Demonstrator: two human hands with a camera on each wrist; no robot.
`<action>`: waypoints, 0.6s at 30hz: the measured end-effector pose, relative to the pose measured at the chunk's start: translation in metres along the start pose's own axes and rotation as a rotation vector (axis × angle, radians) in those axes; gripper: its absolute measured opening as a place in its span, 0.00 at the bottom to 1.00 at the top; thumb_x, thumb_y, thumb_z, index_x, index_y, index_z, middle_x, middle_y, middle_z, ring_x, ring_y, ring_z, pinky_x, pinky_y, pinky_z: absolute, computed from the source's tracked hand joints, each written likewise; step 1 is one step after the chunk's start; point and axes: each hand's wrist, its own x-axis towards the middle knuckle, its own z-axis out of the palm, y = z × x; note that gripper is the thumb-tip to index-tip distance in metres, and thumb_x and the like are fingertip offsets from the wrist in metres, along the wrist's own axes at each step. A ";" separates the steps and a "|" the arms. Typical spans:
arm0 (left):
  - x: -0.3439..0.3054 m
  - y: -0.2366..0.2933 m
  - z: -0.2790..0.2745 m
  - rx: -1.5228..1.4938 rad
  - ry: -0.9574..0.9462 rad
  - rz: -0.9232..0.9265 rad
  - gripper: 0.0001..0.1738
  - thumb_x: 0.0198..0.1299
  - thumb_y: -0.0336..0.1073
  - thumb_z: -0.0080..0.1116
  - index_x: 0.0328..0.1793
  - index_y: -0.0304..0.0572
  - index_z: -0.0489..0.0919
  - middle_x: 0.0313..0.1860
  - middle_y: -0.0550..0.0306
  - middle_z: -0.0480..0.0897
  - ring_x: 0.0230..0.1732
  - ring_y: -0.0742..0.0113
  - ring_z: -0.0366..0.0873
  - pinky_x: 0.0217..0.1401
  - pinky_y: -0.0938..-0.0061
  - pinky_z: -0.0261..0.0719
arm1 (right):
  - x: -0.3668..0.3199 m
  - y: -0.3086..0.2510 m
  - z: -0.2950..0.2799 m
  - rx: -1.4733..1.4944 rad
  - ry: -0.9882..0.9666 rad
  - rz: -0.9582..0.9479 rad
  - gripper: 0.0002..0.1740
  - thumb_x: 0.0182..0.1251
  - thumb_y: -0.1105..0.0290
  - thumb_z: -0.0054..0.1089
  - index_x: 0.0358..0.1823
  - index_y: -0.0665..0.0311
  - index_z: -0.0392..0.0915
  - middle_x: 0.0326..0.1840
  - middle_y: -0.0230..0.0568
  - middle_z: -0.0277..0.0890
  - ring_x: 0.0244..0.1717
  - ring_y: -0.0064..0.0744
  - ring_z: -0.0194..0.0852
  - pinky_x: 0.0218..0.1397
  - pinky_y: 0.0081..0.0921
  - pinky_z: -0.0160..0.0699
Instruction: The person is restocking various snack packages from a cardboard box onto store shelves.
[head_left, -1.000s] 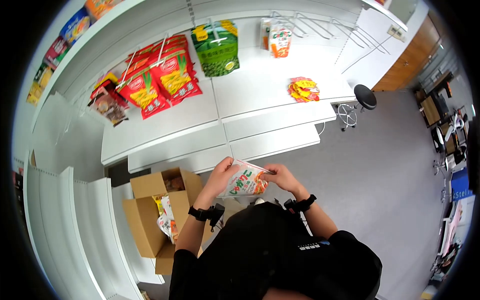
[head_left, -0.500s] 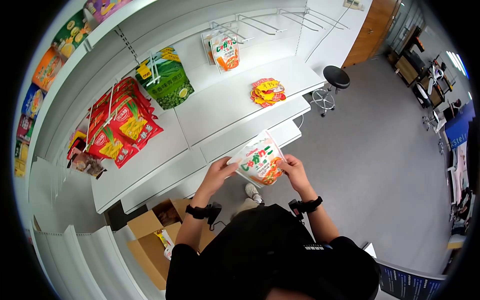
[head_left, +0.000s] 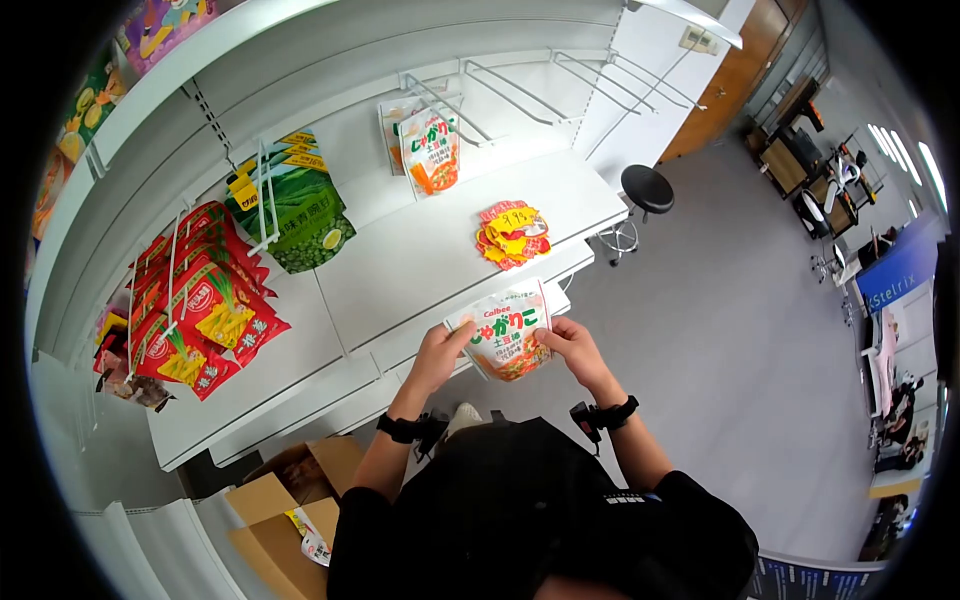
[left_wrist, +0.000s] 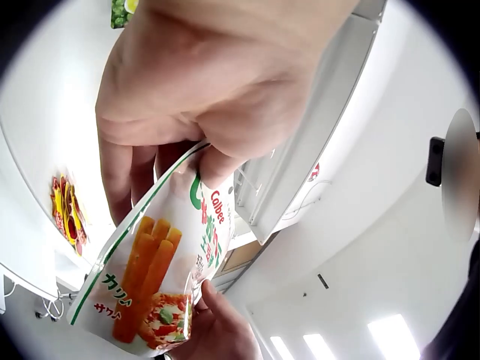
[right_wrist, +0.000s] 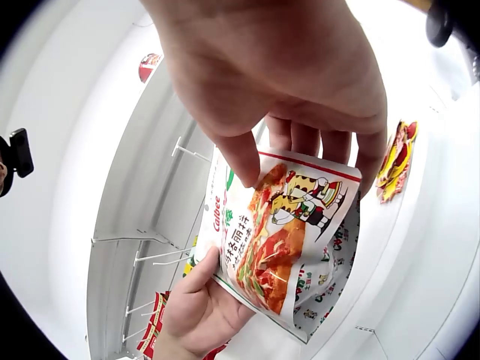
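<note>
A white Calbee snack bag [head_left: 508, 335], with green lettering and orange food pictures, is held up in front of the person over the shelf's front edge. The left hand [head_left: 436, 360] pinches its left edge, thumb on the printed front and fingers behind, as the left wrist view shows. On the opposite edge the right hand [head_left: 578, 352] grips the same way; the right wrist view shows its thumb on the front and fingers behind. Ahead, similar white bags [head_left: 430, 152] hang from a hook. A pile of red-and-yellow price tags [head_left: 513, 236] lies on the shelf [head_left: 400, 255].
Red snack bags [head_left: 205, 310] and a green pea bag [head_left: 300, 215] hang to the left. Bare metal hooks [head_left: 520, 95] stick out at the back. An open cardboard box [head_left: 265, 500] with packets stands low on the left. A black stool [head_left: 648, 188] is beyond the shelf's right end.
The head view has turned, so the shelf goods sit further left and lower. The bag, first low and tilted, is now raised with its front more squarely toward the head camera. Both hands keep hold.
</note>
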 end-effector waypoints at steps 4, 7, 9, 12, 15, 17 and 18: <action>0.017 0.014 -0.007 0.043 0.035 0.076 0.18 0.66 0.44 0.52 0.48 0.34 0.79 0.39 0.62 0.81 0.40 0.78 0.74 0.41 0.78 0.72 | 0.035 -0.029 0.013 -0.035 -0.035 -0.047 0.14 0.66 0.68 0.58 0.47 0.70 0.77 0.42 0.35 0.80 0.42 0.19 0.75 0.48 0.20 0.73; 0.025 0.015 -0.004 -0.025 0.072 0.164 0.17 0.66 0.42 0.52 0.40 0.32 0.79 0.31 0.65 0.79 0.32 0.81 0.69 0.36 0.80 0.68 | 0.058 -0.030 0.011 0.107 -0.104 -0.010 0.15 0.65 0.70 0.58 0.50 0.71 0.76 0.43 0.36 0.81 0.42 0.20 0.76 0.48 0.20 0.74; 0.022 0.021 -0.007 0.032 0.124 0.128 0.17 0.66 0.41 0.52 0.41 0.31 0.79 0.32 0.65 0.79 0.34 0.81 0.70 0.37 0.80 0.69 | 0.069 -0.034 0.013 0.075 -0.120 -0.011 0.15 0.65 0.70 0.58 0.50 0.71 0.76 0.42 0.36 0.81 0.41 0.20 0.77 0.47 0.20 0.75; 0.022 0.033 -0.006 0.004 0.179 0.178 0.15 0.66 0.39 0.52 0.46 0.32 0.79 0.37 0.64 0.80 0.37 0.81 0.71 0.40 0.81 0.70 | 0.085 -0.043 0.018 0.107 -0.157 -0.044 0.12 0.65 0.72 0.58 0.47 0.70 0.77 0.41 0.35 0.81 0.40 0.18 0.76 0.46 0.20 0.75; 0.032 0.039 -0.005 -0.049 0.234 0.233 0.15 0.66 0.38 0.52 0.50 0.32 0.78 0.38 0.65 0.79 0.37 0.81 0.71 0.41 0.83 0.69 | 0.107 -0.049 0.020 0.148 -0.186 -0.121 0.10 0.66 0.72 0.57 0.45 0.68 0.78 0.40 0.33 0.81 0.39 0.17 0.76 0.46 0.19 0.74; 0.038 0.052 0.000 -0.092 0.334 0.279 0.14 0.66 0.36 0.52 0.50 0.32 0.77 0.37 0.66 0.79 0.36 0.82 0.71 0.40 0.83 0.69 | 0.123 -0.058 0.019 0.163 -0.162 -0.157 0.10 0.66 0.72 0.56 0.46 0.69 0.78 0.40 0.33 0.81 0.39 0.17 0.76 0.46 0.19 0.74; 0.044 0.056 -0.001 -0.074 0.326 0.306 0.14 0.66 0.36 0.52 0.51 0.32 0.77 0.36 0.66 0.78 0.36 0.82 0.70 0.40 0.83 0.68 | 0.128 -0.063 0.019 0.175 -0.147 -0.171 0.10 0.67 0.72 0.56 0.46 0.69 0.78 0.40 0.33 0.81 0.39 0.17 0.75 0.46 0.19 0.74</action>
